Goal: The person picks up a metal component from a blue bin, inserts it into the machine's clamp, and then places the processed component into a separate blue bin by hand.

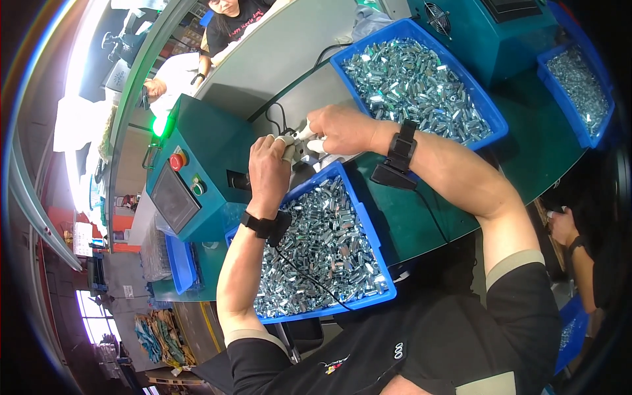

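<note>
My left hand and my right hand meet over a small grey metal fixture between the blue bins. White covers sit on several fingertips of both hands. The left fingers are bent and pressed together at the fixture's left side. From the right, my other hand pinches close to them; whatever either holds is too small and covered to make out. Below my left hand lies a blue bin heaped with small shiny metal pieces. A second blue bin of similar metal pieces stands beyond my right hand.
On the left stands a teal machine with a screen, a red button and a green button. Another teal machine is at the far right, beside a third blue bin. Black cables trail from my wrist straps. Other people work nearby.
</note>
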`<state>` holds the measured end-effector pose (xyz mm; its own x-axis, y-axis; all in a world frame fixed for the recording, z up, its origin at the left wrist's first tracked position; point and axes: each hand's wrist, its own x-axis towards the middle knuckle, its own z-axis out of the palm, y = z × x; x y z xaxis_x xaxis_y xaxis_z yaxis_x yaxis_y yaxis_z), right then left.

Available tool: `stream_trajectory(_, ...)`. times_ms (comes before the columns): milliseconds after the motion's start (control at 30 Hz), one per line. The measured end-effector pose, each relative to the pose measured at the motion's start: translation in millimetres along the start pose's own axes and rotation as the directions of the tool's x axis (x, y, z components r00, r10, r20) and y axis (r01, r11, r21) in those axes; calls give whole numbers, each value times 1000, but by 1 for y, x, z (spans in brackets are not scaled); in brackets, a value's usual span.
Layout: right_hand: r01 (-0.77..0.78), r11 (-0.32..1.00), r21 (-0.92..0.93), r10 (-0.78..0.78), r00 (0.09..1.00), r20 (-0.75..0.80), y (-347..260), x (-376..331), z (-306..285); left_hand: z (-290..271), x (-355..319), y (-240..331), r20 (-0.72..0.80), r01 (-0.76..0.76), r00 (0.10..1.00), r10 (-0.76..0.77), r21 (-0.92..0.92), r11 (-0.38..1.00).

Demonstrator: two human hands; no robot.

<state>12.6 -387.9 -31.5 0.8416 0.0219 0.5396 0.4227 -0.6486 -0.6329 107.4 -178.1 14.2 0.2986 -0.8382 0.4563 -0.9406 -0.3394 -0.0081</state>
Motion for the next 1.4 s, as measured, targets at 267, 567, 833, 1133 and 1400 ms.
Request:
stream_trajectory(267, 43, 998, -35, -43, 999, 8, 3, 0, 1, -1, -4, 4, 34, -102, 995, 98, 131, 986)
stream_trajectory(567, -62, 998, 3, 62, 996, 71, 5, 1, 5, -7, -5, 16, 33, -119, 993, 115, 166, 979)
stream_trajectory(833, -236, 962, 137, 203, 954, 219, -4, 4, 1, -40, -24, 16, 13, -34, 999, 33, 104, 994)
stream_trajectory(1133, -291, 914, 283, 207, 933, 293, -3, 14, 21, -83, -102, 22, 77, 139, 987, -143, 48, 989)
stream_trajectory(1400, -384, 891, 241, 274, 879, 390, -5, 31, 28, -99, -133, 29, 84, 160, 984, -157, -26, 987)
